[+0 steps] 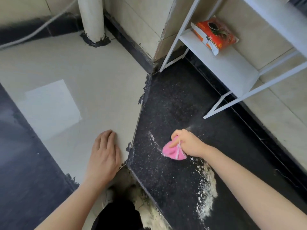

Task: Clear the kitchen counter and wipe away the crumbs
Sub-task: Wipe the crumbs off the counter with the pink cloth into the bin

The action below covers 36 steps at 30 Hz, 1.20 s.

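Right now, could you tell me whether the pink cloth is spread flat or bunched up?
Bunched up: the right hand grips the pink cloth gathered into a wad, resting on the black counter amid scattered crumbs.

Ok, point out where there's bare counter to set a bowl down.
The pale counter is bare between the pipe and the left hand. The dark counter between the seam and the white rack holds only fine dust. Avoid the front right: crumbs lie thick beside the right hand gripping the pink cloth.
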Tool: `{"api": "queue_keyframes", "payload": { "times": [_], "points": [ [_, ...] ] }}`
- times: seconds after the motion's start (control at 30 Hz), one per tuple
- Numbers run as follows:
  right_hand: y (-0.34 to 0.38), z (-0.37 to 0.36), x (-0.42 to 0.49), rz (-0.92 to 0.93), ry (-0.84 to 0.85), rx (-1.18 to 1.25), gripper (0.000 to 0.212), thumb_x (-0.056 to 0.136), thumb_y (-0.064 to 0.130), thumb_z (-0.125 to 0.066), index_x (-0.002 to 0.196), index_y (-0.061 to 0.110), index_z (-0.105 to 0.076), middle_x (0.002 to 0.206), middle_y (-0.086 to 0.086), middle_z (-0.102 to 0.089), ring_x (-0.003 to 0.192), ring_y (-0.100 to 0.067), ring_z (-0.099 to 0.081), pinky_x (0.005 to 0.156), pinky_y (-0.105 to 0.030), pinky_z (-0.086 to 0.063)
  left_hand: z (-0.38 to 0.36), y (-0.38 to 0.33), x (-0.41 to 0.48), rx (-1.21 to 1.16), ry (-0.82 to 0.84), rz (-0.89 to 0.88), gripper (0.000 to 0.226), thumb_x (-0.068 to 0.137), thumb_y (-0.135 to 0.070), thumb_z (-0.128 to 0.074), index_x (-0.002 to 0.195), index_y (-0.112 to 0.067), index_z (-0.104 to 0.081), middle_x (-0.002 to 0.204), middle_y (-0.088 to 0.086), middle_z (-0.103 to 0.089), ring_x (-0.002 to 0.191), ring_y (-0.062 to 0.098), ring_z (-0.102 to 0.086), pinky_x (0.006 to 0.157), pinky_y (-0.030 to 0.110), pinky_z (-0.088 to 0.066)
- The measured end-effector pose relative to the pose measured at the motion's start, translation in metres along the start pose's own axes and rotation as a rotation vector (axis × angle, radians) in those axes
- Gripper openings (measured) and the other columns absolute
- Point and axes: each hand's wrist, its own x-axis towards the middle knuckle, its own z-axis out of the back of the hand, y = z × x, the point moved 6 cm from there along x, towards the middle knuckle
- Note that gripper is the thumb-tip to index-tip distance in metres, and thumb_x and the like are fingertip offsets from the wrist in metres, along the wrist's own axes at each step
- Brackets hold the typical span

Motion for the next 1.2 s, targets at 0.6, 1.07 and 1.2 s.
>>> {"api": "queue_keyframes", "payload": {
  "times": [0.6,1.07,1.2],
  "points": [
    [0.02,-0.04,-0.029,0.039,-0.076,0.017,0.03,0.083,-0.004,-0.045,0.095,0.022,-0.055,0.092,0.014,-0.041,0.09,-0.013,-0.048,0.077,-0.027,-0.043,-0.004,-0.001,-0.002,0.015,-0.016,-0.028,0.035,0.086,-0.005,-0.04,0.113,0.016,-0.05,0.113,0.029,-0.054,0.109,0.045,-0.048,0.097,0.051,-0.034],
    [0.057,-0.063,-0.028,0.091,-0.198,0.077,0.04,0.078,-0.008,-0.045,0.109,0.013,-0.058,0.111,-0.001,-0.046,0.102,-0.023,-0.05,0.087,-0.032,-0.043,-0.006,0.004,-0.001,-0.024,-0.021,0.001,0.038,0.088,-0.008,-0.031,0.115,0.013,-0.047,0.116,0.028,-0.05,0.111,0.042,-0.042,0.098,0.048,-0.032],
    [0.012,-0.07,-0.077,0.006,-0.024,0.042,0.041,0.078,-0.01,-0.047,0.1,0.015,-0.071,0.102,0.006,-0.05,0.102,-0.013,-0.047,0.092,-0.025,-0.04,-0.006,0.002,-0.004,-0.041,-0.044,0.008,0.039,0.088,-0.01,-0.032,0.117,0.012,-0.045,0.117,0.026,-0.047,0.111,0.041,-0.039,0.096,0.049,-0.031]
  ]
}}
